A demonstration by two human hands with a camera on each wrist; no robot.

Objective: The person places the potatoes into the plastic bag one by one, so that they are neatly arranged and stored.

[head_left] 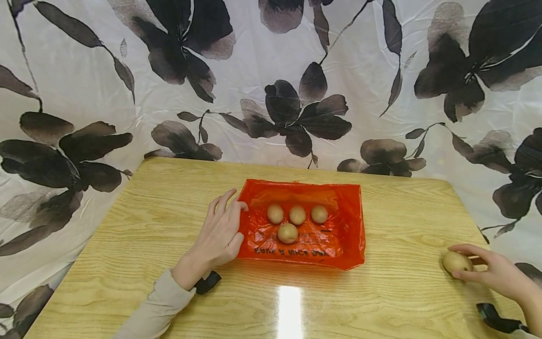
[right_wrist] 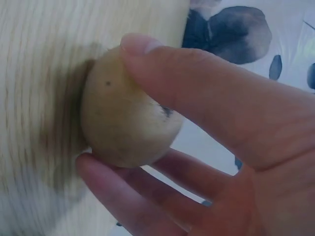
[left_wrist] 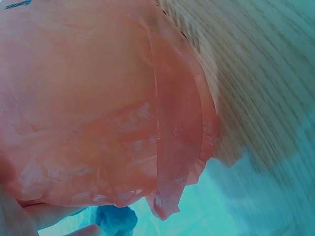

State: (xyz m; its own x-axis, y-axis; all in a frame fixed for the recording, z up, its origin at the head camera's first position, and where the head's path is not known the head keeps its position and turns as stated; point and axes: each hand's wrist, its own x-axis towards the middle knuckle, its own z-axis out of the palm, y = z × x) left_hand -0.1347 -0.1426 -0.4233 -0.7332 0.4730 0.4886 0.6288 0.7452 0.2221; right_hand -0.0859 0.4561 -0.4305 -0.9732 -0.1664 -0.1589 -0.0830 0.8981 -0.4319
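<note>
A red plastic bag (head_left: 305, 263) stands spread on the table like a shallow box, its mouth up and dark lettering on it. My left hand (head_left: 222, 230) holds its left rim, the index finger hooked over the edge. The red film fills much of the left wrist view, with part of the hand at the lower left. At the far right, my right hand (head_left: 495, 270) grips a round tan fruit (right_wrist: 130, 113) between thumb and fingers, close over the tabletop. A dark rough spot marks the fruit. Several similar tan fruits (head_left: 288, 233) lie inside the bag.
The wood-grain table (head_left: 148, 207) extends all around the bag, with a bright glare patch at the front. Behind it hangs a white curtain (head_left: 254, 61) with dark flower prints. A black strap piece (head_left: 207, 282) shows at the left wrist.
</note>
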